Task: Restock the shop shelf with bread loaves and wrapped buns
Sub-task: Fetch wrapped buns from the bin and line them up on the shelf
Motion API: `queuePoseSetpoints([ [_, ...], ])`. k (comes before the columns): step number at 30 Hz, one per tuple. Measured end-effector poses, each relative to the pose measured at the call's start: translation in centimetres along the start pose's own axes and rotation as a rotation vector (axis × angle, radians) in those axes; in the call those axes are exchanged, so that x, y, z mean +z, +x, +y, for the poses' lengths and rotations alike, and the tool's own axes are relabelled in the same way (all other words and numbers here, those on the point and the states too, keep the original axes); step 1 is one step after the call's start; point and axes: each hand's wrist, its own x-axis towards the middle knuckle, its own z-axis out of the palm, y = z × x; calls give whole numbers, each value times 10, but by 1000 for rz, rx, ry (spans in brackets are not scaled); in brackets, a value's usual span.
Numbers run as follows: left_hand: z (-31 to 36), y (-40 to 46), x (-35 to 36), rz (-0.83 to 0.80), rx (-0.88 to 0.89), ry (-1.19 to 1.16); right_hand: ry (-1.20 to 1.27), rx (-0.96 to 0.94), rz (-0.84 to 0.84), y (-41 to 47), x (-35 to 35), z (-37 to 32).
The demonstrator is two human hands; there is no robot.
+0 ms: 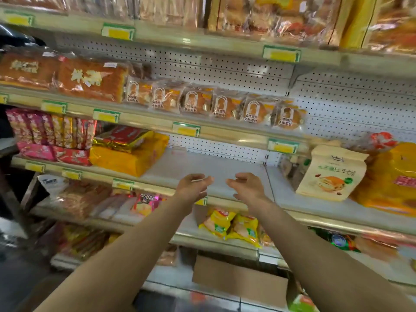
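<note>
Both the left hand (194, 184) and right hand (247, 185) are held out empty, fingers loosely curled, over the bare shelf (202, 164), while the wrapped buns (213, 104) are lined left-to-right one tier above, equally reachable by both.

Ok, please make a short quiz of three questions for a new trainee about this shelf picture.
1. True or false: both hands hold a loaf.
2. What stands directly right of the bare shelf gap: A) beige bag B) chips?
3. How many wrapped buns line the front of the shelf above?

Key: 1 false, left hand and right hand hold nothing. 2 A, beige bag. 3 six.
</note>
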Motion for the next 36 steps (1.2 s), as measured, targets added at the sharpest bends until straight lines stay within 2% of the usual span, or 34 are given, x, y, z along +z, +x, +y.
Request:
queuePoseSetpoints([
  [13, -161, -27, -7, -2, -353, 101, -138, 361, -46, -36, 4, 172],
  [21, -256, -27, -41, 53, -544, 223, -202, 598, -131, -53, 46, 291],
  [30, -424, 2, -90, 93, -742, 255, -220, 883, -213, -67, 112, 458],
  [36, -531, 22, -124, 112, -825, 224, -113, 1054, -147, -68, 146, 547],
])
